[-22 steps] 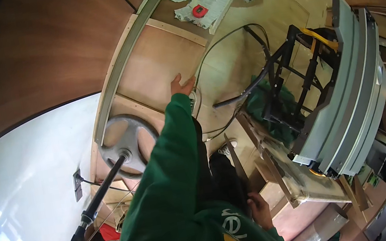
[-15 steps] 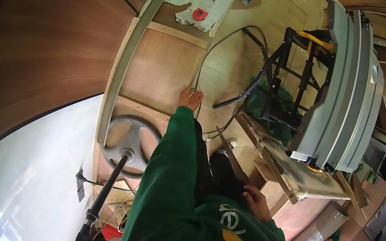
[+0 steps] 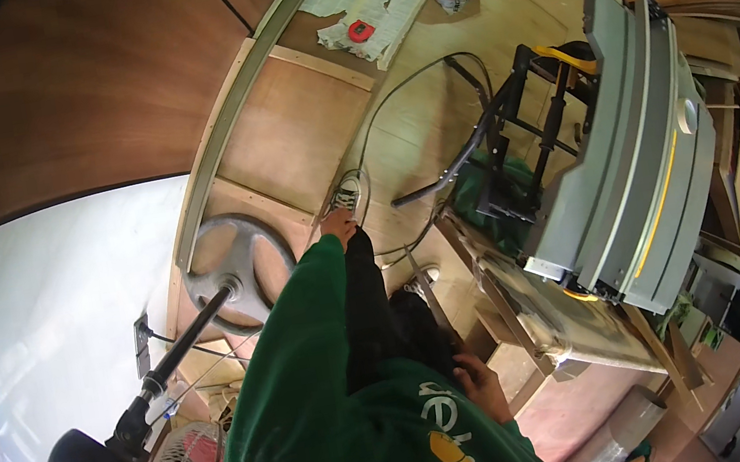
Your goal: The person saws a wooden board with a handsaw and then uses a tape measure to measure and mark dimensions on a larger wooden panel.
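Observation:
My left hand is held low over my dark-trousered leg, just short of my sneaker. Its fingers look curled in, and whatever they may hold is too small to make out. Close to my body on the right, my right hand is closed around the near end of a long, thin, tapering brown strip. The strip points away from me toward the floor, its narrow tip close to my other shoe. Whether it is wood or a blade I cannot tell.
A grey folding-leg table saw stands tilted in view on the right, its black cable looping over the floor. At left is a pedestal fan. A red tape measure lies on a paper-covered board. Wood panels lie ahead.
My left hand has drawn back toward me, its outstretched fingers now curled, and one sneaker has come into sight beyond it. My right hand keeps its hold on the strip.

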`<action>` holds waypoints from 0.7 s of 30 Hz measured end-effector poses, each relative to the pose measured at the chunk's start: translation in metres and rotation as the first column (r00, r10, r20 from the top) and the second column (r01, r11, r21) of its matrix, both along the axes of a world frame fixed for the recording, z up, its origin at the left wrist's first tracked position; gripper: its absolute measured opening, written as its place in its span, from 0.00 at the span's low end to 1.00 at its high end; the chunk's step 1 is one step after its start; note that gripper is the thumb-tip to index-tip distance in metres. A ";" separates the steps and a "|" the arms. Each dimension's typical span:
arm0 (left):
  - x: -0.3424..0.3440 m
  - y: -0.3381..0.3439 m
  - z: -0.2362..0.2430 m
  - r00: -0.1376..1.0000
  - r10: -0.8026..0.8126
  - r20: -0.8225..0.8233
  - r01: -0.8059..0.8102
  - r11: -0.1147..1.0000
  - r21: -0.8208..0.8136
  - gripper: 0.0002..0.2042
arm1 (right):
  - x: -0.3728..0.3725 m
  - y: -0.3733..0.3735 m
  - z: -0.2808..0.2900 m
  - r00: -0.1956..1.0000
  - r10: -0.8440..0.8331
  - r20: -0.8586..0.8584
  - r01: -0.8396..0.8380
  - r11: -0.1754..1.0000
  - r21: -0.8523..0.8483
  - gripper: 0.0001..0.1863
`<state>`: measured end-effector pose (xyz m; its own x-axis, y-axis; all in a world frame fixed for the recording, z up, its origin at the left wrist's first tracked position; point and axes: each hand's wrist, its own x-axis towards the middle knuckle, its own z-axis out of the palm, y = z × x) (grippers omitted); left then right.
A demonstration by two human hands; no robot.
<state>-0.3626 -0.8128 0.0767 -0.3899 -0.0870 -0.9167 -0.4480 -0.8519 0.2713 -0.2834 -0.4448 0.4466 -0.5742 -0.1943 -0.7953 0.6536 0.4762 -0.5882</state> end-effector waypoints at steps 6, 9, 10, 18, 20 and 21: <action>0.029 0.041 -0.008 0.992 0.113 -0.061 -0.112 0.994 0.017 0.25 | 0.013 0.014 -0.008 0.998 0.036 -0.047 -0.038 0.999 -0.037 0.14; 0.000 0.059 -0.042 0.821 0.568 -0.057 -0.568 0.823 0.027 0.25 | 0.020 0.021 -0.009 1.000 0.018 -0.002 -0.018 1.000 -0.017 0.14; -0.003 0.057 -0.054 0.757 0.638 -0.143 -0.628 0.770 0.108 0.25 | 0.021 0.025 -0.009 0.999 0.005 0.041 -0.004 1.000 -0.009 0.14; -0.089 -0.005 -0.043 0.712 0.691 -0.124 -0.700 0.713 -0.040 0.27 | 0.013 0.034 -0.006 0.992 -0.023 0.122 0.025 1.000 -0.016 0.13; -0.092 -0.026 -0.035 0.786 0.612 -0.084 -0.617 0.786 -0.045 0.26 | 0.008 0.030 -0.005 0.996 0.008 0.084 -0.007 1.000 -0.016 0.14; -0.094 -0.035 -0.031 0.814 0.578 -0.065 -0.581 0.813 -0.043 0.25 | 0.006 0.026 -0.005 0.997 -0.011 0.077 0.014 0.999 -0.035 0.14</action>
<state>-0.4570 -0.8476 0.0461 -0.2926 -0.3627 -0.8848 0.1379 -0.9316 0.3363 -0.2775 -0.4187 0.4416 -0.5147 -0.2163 -0.8296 0.7031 0.4473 -0.5529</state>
